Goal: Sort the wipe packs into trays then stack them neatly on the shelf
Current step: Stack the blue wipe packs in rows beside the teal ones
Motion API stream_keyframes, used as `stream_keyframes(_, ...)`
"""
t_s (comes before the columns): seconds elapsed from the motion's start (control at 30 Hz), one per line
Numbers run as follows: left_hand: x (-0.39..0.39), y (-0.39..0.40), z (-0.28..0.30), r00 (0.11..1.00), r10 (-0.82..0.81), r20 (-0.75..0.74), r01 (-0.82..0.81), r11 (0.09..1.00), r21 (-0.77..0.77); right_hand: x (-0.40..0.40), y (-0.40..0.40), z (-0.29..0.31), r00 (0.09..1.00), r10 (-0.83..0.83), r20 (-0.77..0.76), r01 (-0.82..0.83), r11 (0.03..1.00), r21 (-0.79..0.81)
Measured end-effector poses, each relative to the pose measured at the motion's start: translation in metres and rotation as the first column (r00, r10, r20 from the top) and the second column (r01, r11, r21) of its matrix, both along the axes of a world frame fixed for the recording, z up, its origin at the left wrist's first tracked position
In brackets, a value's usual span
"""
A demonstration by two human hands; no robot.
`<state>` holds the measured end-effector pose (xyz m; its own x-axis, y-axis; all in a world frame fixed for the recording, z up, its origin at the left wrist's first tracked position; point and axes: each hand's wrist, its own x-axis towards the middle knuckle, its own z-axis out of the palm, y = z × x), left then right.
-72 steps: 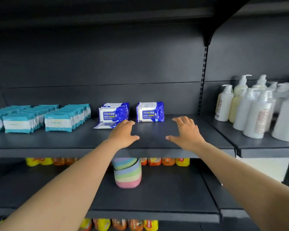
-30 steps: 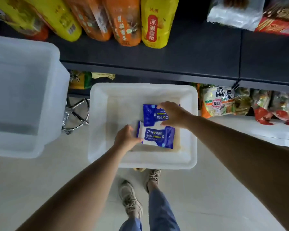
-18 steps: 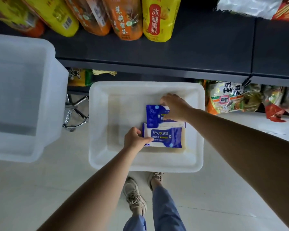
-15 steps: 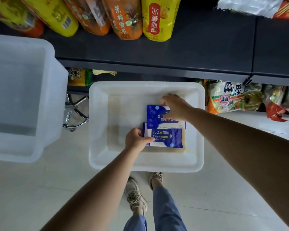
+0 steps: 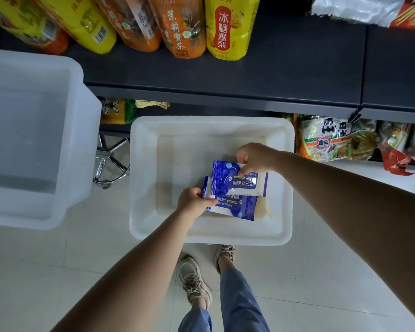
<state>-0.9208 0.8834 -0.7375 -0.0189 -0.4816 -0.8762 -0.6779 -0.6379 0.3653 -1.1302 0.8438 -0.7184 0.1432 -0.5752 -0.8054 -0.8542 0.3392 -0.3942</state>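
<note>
The left hand (image 5: pixel 194 202) pinched the left end of the lower alcohol wipe pack (image 5: pixel 235 207), thumb on top and fingers curled beneath. To its far left stood a larger translucent bin (image 5: pixel 34 140) with a chrome stool base (image 5: pixel 110 161) between it and the white tray (image 5: pixel 211 232) — the tray sat on the pale floor under a dark shelf (image 5: pixel 225 82) of yellow and orange drink bottles (image 5: pixel 228 27). Both packs were inside the tray, the upper wipe pack (image 5: pixel 233 178) overlapping the lower one. Further right, the right hand (image 5: pixel 255 158) gripped the upper pack's far edge, fingers curled — snack bags (image 5: pixel 331 140) lay beyond on the lower shelf.
</note>
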Motion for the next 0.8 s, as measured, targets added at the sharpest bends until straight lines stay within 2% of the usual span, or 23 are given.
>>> stream_keyframes(0.2, 0.011, -0.006, 0.008, 0.998, 0.04, -0.039, -0.04, 0.999, -0.013, 0.0, 0.004, 0.008, 0.994, -0.067, 0.085, 0.065, 0.997, 0.029)
stream_keyframes(0.33, 0.024, -0.012, 0.023, 0.996, 0.071, -0.053, -0.074, 0.996, -0.058, 0.002, 0.011, 0.016, 0.942, -0.308, 0.135, 0.305, 0.951, 0.045)
stream_keyframes(0.43, 0.037, -0.016, 0.041, 0.995, 0.077, -0.062, -0.083, 0.992, -0.095, 0.006, 0.019, 0.036, 0.777, -0.571, 0.265, 0.552, 0.82, 0.151)
stream_keyframes(0.5, 0.045, -0.019, 0.054, 0.992, 0.099, -0.079, -0.108, 0.988, -0.113, 0.009, 0.024, 0.053, 0.678, -0.665, 0.312, 0.639, 0.744, 0.195)
stream_keyframes(0.7, 0.066, -0.025, 0.11, 0.964, 0.173, -0.201, -0.203, 0.969, -0.139, 0.016, 0.036, 0.122, 0.469, -0.76, 0.45, 0.798, 0.583, 0.154)
stream_keyframes(0.8, 0.072, -0.03, 0.151, 0.946, 0.185, -0.266, -0.232, 0.96, -0.158, 0.022, 0.04, 0.163, 0.32, -0.787, 0.527, 0.866, 0.469, 0.175)
